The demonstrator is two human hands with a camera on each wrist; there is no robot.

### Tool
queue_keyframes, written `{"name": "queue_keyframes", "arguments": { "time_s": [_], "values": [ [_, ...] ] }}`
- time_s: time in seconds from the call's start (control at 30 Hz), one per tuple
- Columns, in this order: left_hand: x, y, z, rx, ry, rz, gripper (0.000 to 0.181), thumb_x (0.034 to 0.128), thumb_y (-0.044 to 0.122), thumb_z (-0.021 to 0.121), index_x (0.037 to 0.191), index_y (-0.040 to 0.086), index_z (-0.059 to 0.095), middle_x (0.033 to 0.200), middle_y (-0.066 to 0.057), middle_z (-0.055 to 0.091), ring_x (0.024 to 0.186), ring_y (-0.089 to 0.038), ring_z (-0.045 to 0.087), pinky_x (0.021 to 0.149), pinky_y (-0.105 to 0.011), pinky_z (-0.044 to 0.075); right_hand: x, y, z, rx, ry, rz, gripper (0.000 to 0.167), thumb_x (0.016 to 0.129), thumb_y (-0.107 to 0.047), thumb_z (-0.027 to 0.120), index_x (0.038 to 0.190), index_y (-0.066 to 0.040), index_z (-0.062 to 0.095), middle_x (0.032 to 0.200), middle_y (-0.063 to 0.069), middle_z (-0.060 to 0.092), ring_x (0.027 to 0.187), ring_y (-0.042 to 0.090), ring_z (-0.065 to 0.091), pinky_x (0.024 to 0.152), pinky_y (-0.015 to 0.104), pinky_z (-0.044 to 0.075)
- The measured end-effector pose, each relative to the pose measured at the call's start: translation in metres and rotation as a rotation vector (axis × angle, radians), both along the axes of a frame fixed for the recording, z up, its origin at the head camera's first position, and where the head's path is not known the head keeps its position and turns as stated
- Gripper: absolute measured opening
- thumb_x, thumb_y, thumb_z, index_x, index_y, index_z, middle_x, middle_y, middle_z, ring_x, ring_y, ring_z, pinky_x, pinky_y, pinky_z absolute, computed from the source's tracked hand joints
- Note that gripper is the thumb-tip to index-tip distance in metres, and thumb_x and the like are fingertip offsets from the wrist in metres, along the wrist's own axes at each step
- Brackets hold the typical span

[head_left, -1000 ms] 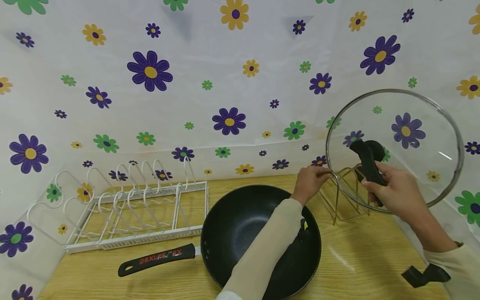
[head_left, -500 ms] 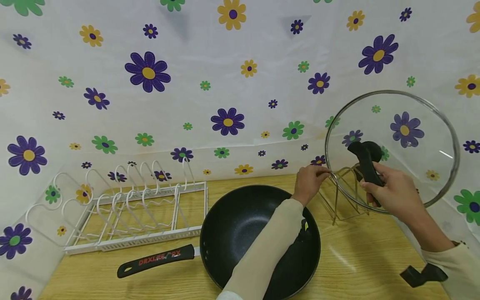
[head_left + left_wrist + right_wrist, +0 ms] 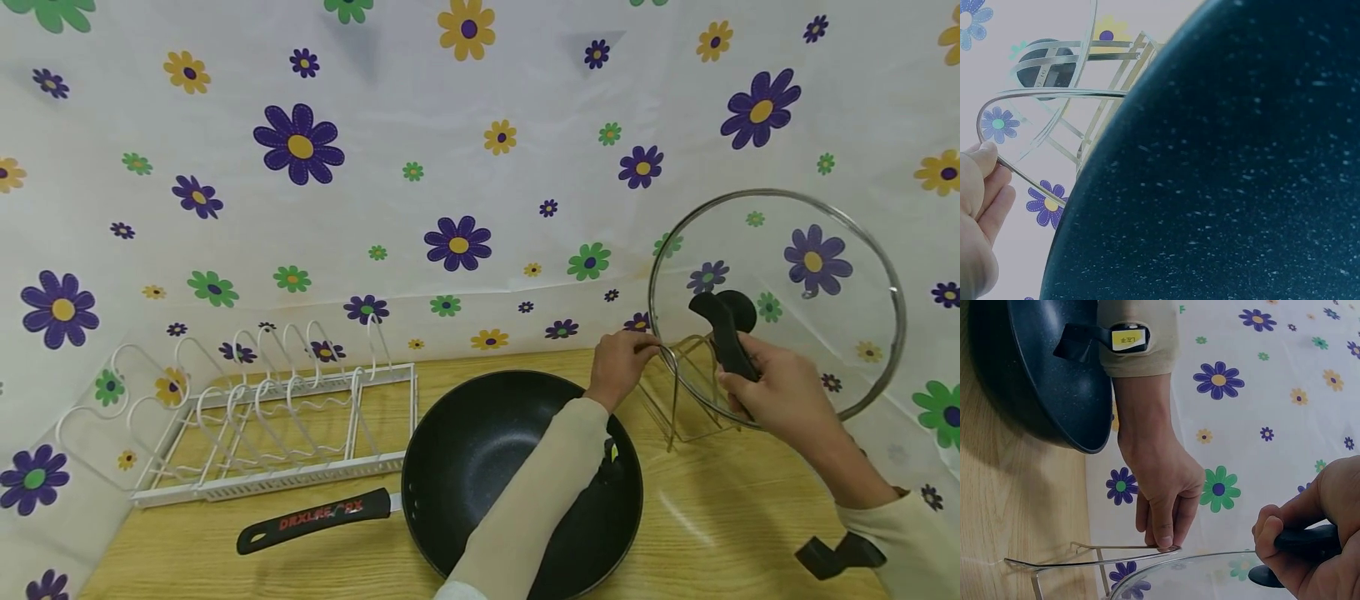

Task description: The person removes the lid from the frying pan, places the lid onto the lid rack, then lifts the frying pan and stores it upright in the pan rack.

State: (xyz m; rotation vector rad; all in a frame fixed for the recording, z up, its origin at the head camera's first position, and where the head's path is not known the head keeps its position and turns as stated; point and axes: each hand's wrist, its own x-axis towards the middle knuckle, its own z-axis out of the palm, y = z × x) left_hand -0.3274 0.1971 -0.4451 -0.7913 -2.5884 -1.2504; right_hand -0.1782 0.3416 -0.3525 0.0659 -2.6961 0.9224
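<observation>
In the head view my left hand [image 3: 618, 367] pinches the top wire loop of a small metal rack [image 3: 673, 404] between thumb and fingers. The left wrist view shows the same pinch on the bent wire [image 3: 1054, 94]. My right hand [image 3: 787, 392] grips the black handle [image 3: 723, 333] of a large round glass lid [image 3: 795, 242] with a metal rim. The lid stands nearly upright, its lower left edge at the rack's wires. Whether its rim rests inside the rack is hard to tell. In the right wrist view the rim runs close beside the rack's loop.
A black wok [image 3: 480, 467] lies on the wooden table [image 3: 697, 533] under my left forearm, its handle [image 3: 315, 521] pointing left. A white wire dish rack [image 3: 300, 462] stands at the back left. A flowered sheet [image 3: 525, 100] hangs behind the table.
The lid has shifted slightly left and down, and my right hand has moved left with it. My left hand keeps its pinch on the rack. The wok and white rack stay put.
</observation>
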Motion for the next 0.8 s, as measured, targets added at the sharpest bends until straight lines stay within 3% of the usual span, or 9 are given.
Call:
{"name": "queue_keyframes", "arguments": {
  "time_s": [0.2,0.4,0.7,0.8],
  "values": [
    [0.000,0.000,0.000,0.002,0.004,0.000,0.019,0.0983,0.025,0.067,0.108,0.016,0.082,0.103,0.003,0.079,0.083,0.000,0.069,0.064,-0.006,0.042,-0.001,-0.001,-0.006,-0.020,-0.002,0.026,0.036,0.100,-0.007,0.064,0.133,0.003,0.056,0.063,0.005,0.063,0.048,0.015,0.055,0.043,0.030,0.041],
    [-0.001,-0.001,-0.002,0.018,-0.010,0.001,0.019,0.0984,0.023,0.067,0.108,0.015,0.082,0.104,0.002,0.078,0.088,-0.002,0.071,0.068,-0.006,0.045,-0.002,-0.003,-0.011,-0.030,-0.048,0.029,0.049,0.100,-0.006,0.064,0.145,0.006,0.048,0.062,0.004,0.062,0.048,0.015,0.055,0.044,0.030,0.043],
    [-0.001,-0.002,-0.002,0.019,-0.016,0.011,0.018,0.0982,0.021,0.068,0.108,0.015,0.082,0.105,0.002,0.078,0.088,-0.002,0.070,0.069,-0.006,0.045,-0.003,-0.007,-0.014,0.024,-0.030,0.021,0.044,0.098,-0.005,0.065,0.139,0.004,0.053,0.062,0.004,0.062,0.049,0.015,0.052,0.045,0.030,0.040],
    [-0.001,-0.002,-0.003,0.018,-0.011,0.007,0.017,0.0984,0.021,0.068,0.108,0.015,0.082,0.105,0.002,0.078,0.089,-0.002,0.070,0.069,-0.007,0.045,-0.003,-0.008,-0.016,0.036,-0.041,0.023,0.051,0.098,-0.004,0.065,0.144,0.009,0.048,0.061,0.004,0.063,0.049,0.017,0.055,0.045,0.030,0.041]
  ]
}}
